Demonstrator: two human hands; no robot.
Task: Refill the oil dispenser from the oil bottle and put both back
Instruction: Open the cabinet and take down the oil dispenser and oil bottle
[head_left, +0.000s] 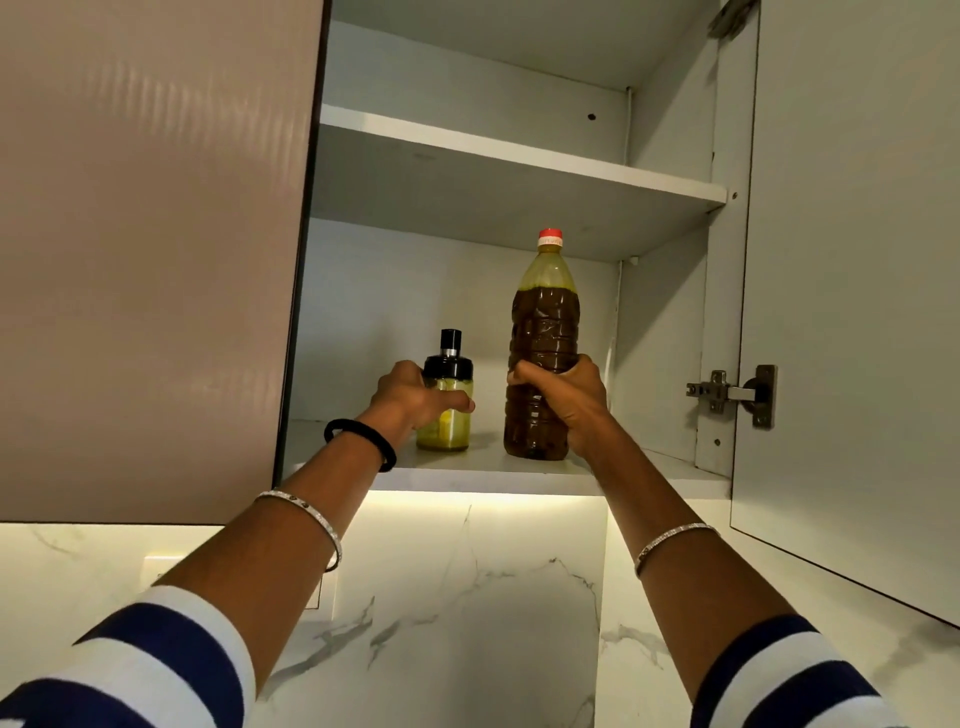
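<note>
A small glass oil dispenser (448, 426) with a black pump top stands on the bottom shelf (519, 470) of an open wall cabinet. My left hand (410, 397) is wrapped around its body from the left. To its right stands a tall plastic oil bottle (544, 322) with a red cap, filled with dark oil almost to the shoulder. My right hand (569, 397) grips the bottle's lower half from the right. Both containers are upright with their bases on the shelf.
The cabinet's right door (852, 291) hangs open, with a metal hinge (730, 395) on its inner side. A closed brown door (150, 249) flanks the left. An upper shelf (519, 156) sits above. Lit marble backsplash (467, 597) lies below the cabinet.
</note>
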